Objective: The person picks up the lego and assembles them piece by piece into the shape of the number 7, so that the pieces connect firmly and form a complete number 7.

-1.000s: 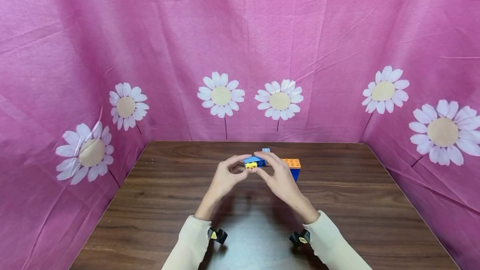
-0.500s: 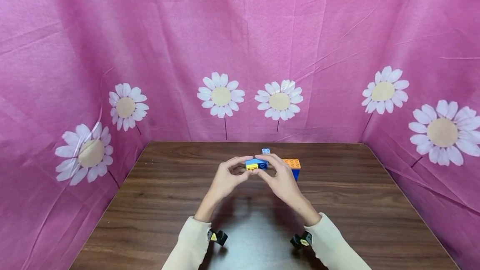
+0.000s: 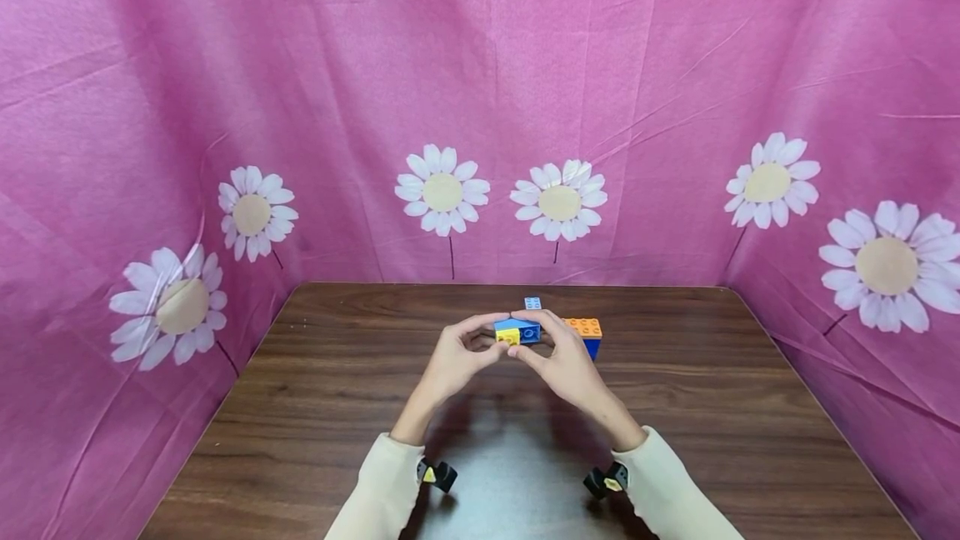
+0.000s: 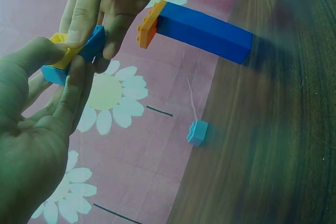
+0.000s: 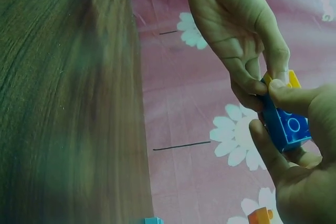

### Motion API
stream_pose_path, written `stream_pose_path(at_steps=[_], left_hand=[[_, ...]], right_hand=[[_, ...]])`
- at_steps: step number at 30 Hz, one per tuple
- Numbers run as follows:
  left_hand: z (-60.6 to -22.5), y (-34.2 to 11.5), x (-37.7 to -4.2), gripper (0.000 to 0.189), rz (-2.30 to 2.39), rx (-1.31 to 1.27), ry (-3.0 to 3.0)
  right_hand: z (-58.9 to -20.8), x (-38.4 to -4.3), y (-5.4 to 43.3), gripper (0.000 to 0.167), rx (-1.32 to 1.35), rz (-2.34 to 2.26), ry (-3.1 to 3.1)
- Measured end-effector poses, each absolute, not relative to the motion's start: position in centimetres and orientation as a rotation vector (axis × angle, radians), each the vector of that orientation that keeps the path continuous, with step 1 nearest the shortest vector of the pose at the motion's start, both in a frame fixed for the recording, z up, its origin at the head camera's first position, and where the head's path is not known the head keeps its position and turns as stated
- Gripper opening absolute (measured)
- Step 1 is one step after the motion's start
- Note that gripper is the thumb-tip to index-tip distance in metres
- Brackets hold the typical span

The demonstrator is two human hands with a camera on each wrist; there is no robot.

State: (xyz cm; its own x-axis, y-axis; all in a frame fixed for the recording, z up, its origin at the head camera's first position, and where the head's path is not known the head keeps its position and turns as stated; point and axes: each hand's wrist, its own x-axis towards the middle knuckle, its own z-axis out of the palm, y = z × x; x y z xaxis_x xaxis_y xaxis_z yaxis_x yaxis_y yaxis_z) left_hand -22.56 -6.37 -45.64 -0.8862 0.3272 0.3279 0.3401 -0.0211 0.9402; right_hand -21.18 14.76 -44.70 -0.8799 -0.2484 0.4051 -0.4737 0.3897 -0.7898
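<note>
In the head view my left hand and right hand meet above the table. Between them they hold a blue toy brick and a small yellow brick. The blue brick's hollow underside, with a round tube, faces my body. The yellow brick lies against one end of that underside; whether it is pressed in cannot be seen. Both thumbs press the yellow brick from the near side, while the fingers of both hands grip the far side of the blue brick.
Behind the right hand stands a tall dark blue block topped by an orange studded brick. A small light blue brick sits near the back edge of the wooden table. A pink flowered cloth surrounds the table.
The held bricks have come slightly to the right and nearer my body, and more of the blue underside shows. Both hands keep their grip. The bricks on the table stay put.
</note>
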Motion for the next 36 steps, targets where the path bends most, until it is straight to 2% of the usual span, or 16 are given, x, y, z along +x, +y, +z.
stream_pose_path(at_steps=[26, 36], left_hand=[[-44.98, -6.09, -22.38, 0.039, -2.052, -0.792, -2.218], [-45.06, -6.09, -22.43, 0.040, -2.056, -0.808, -2.261]], right_hand=[[-44.18, -20.48, 14.28, 0.041, 0.510, 1.474, -2.319], [-44.53, -20.70, 14.52, 0.042, 0.513, 1.447, -2.341]])
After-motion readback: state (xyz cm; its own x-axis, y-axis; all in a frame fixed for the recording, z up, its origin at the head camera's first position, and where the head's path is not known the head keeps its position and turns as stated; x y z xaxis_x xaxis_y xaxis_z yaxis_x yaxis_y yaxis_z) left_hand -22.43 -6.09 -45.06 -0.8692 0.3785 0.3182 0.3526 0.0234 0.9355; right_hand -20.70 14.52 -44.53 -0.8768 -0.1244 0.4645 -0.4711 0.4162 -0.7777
